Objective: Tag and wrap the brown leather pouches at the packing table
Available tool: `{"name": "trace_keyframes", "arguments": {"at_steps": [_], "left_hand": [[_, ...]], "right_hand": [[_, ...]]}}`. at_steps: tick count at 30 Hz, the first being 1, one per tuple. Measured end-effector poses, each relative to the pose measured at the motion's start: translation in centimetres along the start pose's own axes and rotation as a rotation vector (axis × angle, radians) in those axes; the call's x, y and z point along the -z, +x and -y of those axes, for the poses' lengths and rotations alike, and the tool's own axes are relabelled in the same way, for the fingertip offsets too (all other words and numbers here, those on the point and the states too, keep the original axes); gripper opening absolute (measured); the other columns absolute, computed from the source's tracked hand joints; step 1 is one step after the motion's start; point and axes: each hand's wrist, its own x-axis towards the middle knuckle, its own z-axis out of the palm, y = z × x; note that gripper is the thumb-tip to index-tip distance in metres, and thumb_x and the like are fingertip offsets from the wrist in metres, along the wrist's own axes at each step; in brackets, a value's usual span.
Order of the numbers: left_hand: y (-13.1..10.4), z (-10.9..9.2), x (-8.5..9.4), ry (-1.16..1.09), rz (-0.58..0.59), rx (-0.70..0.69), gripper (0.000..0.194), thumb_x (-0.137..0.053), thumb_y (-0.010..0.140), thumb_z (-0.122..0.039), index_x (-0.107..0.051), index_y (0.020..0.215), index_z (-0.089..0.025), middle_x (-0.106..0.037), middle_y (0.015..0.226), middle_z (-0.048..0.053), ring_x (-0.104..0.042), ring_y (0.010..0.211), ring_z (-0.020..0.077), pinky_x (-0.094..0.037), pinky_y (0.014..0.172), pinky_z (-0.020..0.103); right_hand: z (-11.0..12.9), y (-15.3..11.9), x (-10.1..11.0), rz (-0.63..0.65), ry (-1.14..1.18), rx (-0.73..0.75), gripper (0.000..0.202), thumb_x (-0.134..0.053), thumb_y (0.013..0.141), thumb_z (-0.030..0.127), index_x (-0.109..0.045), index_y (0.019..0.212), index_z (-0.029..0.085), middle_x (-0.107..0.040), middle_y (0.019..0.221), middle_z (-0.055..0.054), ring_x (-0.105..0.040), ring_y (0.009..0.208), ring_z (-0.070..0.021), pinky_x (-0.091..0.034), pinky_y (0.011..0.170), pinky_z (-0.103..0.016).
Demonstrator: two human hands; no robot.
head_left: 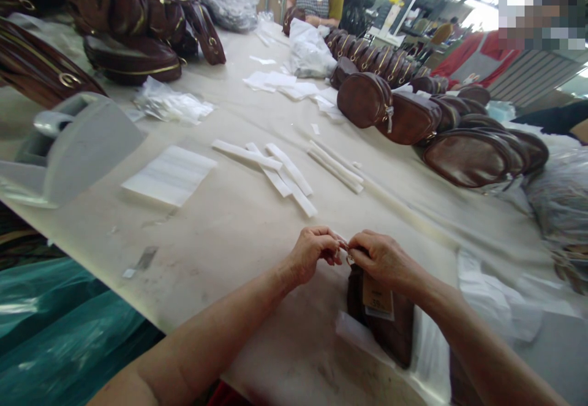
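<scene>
A small brown leather bag point(402, 332) lies at the table's near side, partly under my right forearm. A tan paper tag point(377, 296) with dark print hangs against it, a white label edge showing below. My left hand point(318, 251) is pinched closed just left of the bag's upper end. Opposite it, my right hand point(383, 260) is closed too, thumb and fingertips almost meeting the left ones above a small metal ring point(350, 260). Something thin and pale shows between the fingertips, too small to name. White wrapping sheet point(429, 357) lies around the bag.
White strips point(289, 176) and a stack of white sheets point(169, 175) lie ahead. Brown bags point(468, 156) line the right; more bags point(133, 57) are piled left beside a grey tape dispenser point(87, 149). Two other people stand beyond the table point(220, 234).
</scene>
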Motion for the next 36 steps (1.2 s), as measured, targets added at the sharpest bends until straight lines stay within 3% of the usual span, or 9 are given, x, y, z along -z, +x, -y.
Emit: {"name": "trace_keyframes", "arguments": {"at_steps": [11,15,22,27,32,36], "left_hand": [[0.4,0.4,0.2,-0.204,0.091,0.094,0.009,-0.058,0.051,-0.019,-0.056,0.057,-0.013,-0.063,0.056,0.005,-0.054,0.040,0.0123,-0.035,0.038,0.021],[0.7,0.7,0.4,-0.309,0.113,0.164,0.008,-0.056,0.055,-0.018,-0.051,0.060,-0.015,-0.061,0.056,0.004,-0.050,0.039,0.0101,-0.034,0.039,0.019],[0.5,0.3,0.5,-0.382,0.090,0.228,0.024,-0.073,0.050,-0.007,-0.056,0.066,-0.012,-0.057,0.056,-0.001,-0.044,0.042,0.0027,-0.028,0.040,0.012],[0.7,0.7,0.5,-0.387,0.053,0.207,0.026,-0.076,0.050,-0.006,-0.056,0.065,-0.012,-0.055,0.054,-0.004,-0.043,0.041,0.0019,-0.029,0.040,0.012],[0.8,1.1,0.6,-0.347,0.033,0.152,0.025,-0.077,0.054,-0.011,-0.056,0.068,-0.014,-0.061,0.059,-0.002,-0.056,0.053,0.0072,-0.041,0.050,0.015],[0.7,1.1,0.4,-0.284,0.065,0.152,0.031,-0.080,0.052,-0.019,-0.056,0.073,-0.013,-0.066,0.063,0.004,-0.062,0.058,0.0123,-0.042,0.051,0.017]], "right_hand": [[0.3,-0.1,0.0,-0.005,-0.017,-0.035,0.017,-0.048,0.082,0.012,-0.063,0.076,0.017,-0.062,0.079,-0.003,-0.057,0.072,-0.0140,-0.038,0.067,-0.024],[0.4,-0.1,0.0,-0.018,-0.005,-0.019,0.015,-0.049,0.084,0.019,-0.063,0.078,0.018,-0.064,0.078,-0.003,-0.057,0.071,-0.0145,-0.038,0.065,-0.025],[-0.1,-0.8,-1.0,-0.193,0.044,0.067,0.019,-0.047,0.089,0.031,-0.062,0.091,0.020,-0.064,0.082,-0.003,-0.060,0.071,-0.0152,-0.042,0.066,-0.026],[-0.5,-1.3,-1.7,-0.278,0.031,0.086,0.024,-0.045,0.091,0.035,-0.063,0.085,0.021,-0.063,0.079,-0.003,-0.059,0.069,-0.0153,-0.043,0.065,-0.027],[-0.2,-1.0,-1.4,-0.337,0.121,-0.067,0.023,-0.050,0.086,0.037,-0.064,0.079,0.021,-0.066,0.079,-0.004,-0.061,0.072,-0.0176,-0.043,0.068,-0.028],[0.1,-0.3,-0.6,-0.346,0.191,-0.264,0.025,-0.054,0.081,0.040,-0.065,0.070,0.021,-0.067,0.068,-0.002,-0.060,0.064,-0.0173,-0.041,0.062,-0.028]]}}
